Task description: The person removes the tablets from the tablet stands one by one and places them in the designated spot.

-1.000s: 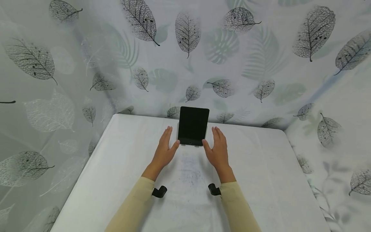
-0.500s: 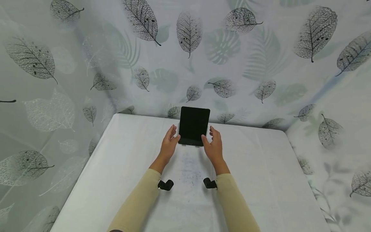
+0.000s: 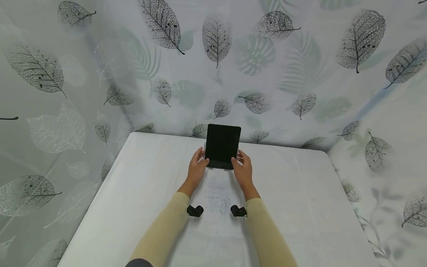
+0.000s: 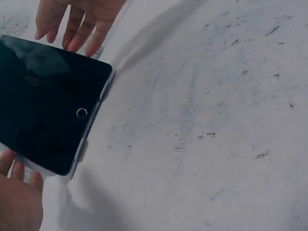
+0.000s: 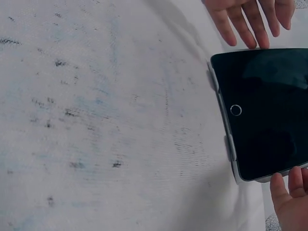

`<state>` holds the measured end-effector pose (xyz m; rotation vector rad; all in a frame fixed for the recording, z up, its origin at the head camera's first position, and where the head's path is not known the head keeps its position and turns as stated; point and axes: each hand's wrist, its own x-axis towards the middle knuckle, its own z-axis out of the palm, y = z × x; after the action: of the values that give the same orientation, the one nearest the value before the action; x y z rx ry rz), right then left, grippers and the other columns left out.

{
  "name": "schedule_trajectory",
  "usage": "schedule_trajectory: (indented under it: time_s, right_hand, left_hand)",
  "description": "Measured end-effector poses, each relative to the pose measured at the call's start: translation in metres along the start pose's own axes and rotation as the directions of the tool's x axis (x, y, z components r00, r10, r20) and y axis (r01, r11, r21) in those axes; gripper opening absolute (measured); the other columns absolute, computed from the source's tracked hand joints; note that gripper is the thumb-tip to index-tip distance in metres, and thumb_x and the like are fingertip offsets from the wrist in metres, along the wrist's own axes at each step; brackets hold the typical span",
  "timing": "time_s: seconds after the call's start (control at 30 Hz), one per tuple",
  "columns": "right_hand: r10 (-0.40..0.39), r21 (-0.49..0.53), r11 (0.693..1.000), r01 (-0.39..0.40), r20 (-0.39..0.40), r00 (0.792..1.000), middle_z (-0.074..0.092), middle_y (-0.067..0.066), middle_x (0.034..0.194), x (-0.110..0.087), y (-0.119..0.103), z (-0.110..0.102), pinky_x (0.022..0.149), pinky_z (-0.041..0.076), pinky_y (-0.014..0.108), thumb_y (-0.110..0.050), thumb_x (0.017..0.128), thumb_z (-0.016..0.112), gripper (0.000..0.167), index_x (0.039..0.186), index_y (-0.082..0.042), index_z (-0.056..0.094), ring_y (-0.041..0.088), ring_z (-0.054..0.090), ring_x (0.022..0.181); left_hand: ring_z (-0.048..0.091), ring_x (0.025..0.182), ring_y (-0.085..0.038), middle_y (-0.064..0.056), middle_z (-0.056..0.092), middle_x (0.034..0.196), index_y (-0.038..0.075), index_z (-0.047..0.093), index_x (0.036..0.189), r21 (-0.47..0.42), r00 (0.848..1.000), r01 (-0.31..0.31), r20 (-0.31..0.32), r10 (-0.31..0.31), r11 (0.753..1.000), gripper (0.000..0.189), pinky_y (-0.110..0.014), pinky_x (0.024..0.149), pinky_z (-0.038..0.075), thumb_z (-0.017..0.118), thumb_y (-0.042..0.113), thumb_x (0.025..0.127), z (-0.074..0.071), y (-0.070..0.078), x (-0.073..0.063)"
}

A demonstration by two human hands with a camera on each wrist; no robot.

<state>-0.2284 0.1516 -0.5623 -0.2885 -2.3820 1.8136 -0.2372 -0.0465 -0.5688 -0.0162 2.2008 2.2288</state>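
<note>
A black tablet point(image 3: 222, 142) with a round home button point(image 4: 82, 113) stands near the table's back edge, its screen dark and facing me. Two small tabs point(image 5: 230, 147) catch its lower edge. My left hand point(image 3: 196, 171) is at the tablet's left side, with the thumb over the lower corner and the fingers along the edge. On the opposite side, my right hand point(image 3: 243, 171) mirrors it, thumb at the lower right corner. Fingertips point(image 4: 72, 47) reach the tablet's side edges in both wrist views, only loosely bent. What lies behind the tablet is hidden.
A white cloth point(image 3: 300, 200) with faint blue and black marks covers the table. Curtains point(image 3: 186, 74) printed with leaves hang behind it and at both sides. Black wrist cameras point(image 3: 195, 211) sit on both sleeves.
Both hands have moved inward to the tablet's sides, and their fingers have bent from straight to loosely curved. The thumbs now overlap its lower corners. The tablet stays in place.
</note>
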Motion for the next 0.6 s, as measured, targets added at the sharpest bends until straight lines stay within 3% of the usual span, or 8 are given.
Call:
schedule_trajectory:
  time_s: [0.27, 0.43, 0.6]
  right_hand:
    - [0.028, 0.001, 1.0, -0.028, -0.04, 0.999, 0.051, 0.015, 0.147, 0.003, 0.007, 0.002, 0.114, 0.047, 0.051, -0.033, 0.109, 0.055, 0.051, 0.154, -0.009, 0.048, 0.032, 0.05, 0.139]
    - [0.041, 0.047, 0.998, -0.038, -0.074, 0.996, 0.056, 0.014, 0.142, 0.005, 0.011, 0.007, 0.111, 0.05, 0.049, -0.03, 0.105, 0.064, 0.05, 0.149, -0.009, 0.053, 0.031, 0.053, 0.135]
    - [0.043, 0.06, 0.998, -0.033, -0.17, 0.985, 0.065, 0.018, 0.127, 0.004, 0.018, 0.017, 0.104, 0.054, 0.046, -0.019, 0.096, 0.077, 0.043, 0.135, -0.003, 0.064, 0.031, 0.062, 0.12]
  left_hand:
    - [0.04, 0.15, -0.033, -0.017, 0.04, 0.162, 0.004, 0.039, 0.159, 0.038, 0.998, -0.049, -0.024, 0.05, 0.998, 0.06, -0.047, 0.126, 0.033, 0.061, 0.003, 0.103, 0.011, -0.01, -0.001]
    - [0.047, 0.143, -0.033, -0.017, 0.047, 0.154, 0.004, 0.046, 0.155, 0.04, 0.995, -0.056, -0.078, 0.059, 0.998, 0.056, -0.048, 0.123, 0.039, 0.061, 0.001, 0.102, 0.013, -0.019, -0.001]
    - [0.059, 0.129, -0.028, -0.015, 0.06, 0.137, 0.007, 0.059, 0.147, 0.094, 0.984, -0.053, -0.166, 0.068, 0.994, 0.046, -0.041, 0.112, 0.05, 0.065, 0.002, 0.101, 0.012, -0.034, -0.003]
